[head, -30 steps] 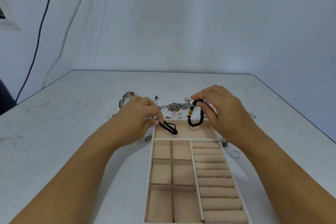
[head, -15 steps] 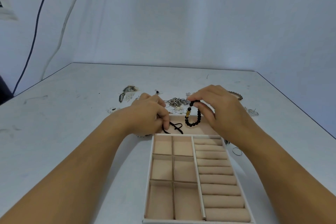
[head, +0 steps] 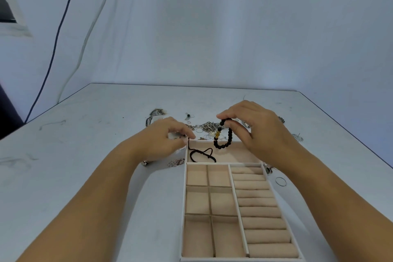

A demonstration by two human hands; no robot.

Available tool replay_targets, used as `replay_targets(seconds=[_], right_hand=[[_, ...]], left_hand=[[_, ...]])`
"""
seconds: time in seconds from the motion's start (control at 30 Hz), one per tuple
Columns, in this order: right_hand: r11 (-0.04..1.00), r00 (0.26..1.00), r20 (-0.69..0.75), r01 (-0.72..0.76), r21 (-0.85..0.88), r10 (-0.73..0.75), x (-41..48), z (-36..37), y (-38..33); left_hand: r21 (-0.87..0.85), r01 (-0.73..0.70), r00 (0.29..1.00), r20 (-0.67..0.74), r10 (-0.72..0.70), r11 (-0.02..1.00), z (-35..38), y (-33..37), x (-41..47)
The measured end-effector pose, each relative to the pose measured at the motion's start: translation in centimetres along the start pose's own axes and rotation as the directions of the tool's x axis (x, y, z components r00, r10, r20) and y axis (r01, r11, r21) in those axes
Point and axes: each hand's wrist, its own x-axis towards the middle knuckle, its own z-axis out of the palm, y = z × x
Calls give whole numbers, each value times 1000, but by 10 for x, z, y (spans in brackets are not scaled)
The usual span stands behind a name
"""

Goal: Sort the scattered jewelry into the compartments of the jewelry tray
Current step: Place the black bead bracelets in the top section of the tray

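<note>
A white-walled jewelry tray with beige velvet lining (head: 184, 208) lies on the pale grey worktop (head: 85, 176), its six small square compartments on the left, a column of ring rolls on the right and one wide compartment across the far end. The left hand (head: 163, 139) sits just off the tray's 11 o'clock corner, its fingers (head: 188, 134) pinched closed on one end of a dark braided cord bracelet (head: 202, 154), whose looped body rests on the lining at the left of the wide compartment. The right hand (head: 257, 132) is over the far right of that compartment, fingers gripping a black beaded bracelet with a gold bead (head: 223, 136) that hangs upright, its lowest beads at the compartment's far wall. A heap of silver chains and rings (head: 205, 126) lies scattered at 12 o'clock beyond the tray, and a thin silver ring (head: 280, 181) lies at about 2 o'clock, just beside the tray.
</note>
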Motion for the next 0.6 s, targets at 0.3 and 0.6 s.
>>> replay_targets(seconds=[0.3, 0.6], right_hand=[[1000, 982, 191, 5, -8, -3, 15, 3, -21], [992, 929, 349, -118, -32, 122, 19, 10, -26]], left_hand=[[81, 38, 999, -12, -37, 996, -5, -5, -9], [77, 30, 1000, -10, -30, 997, -2, -9, -4]])
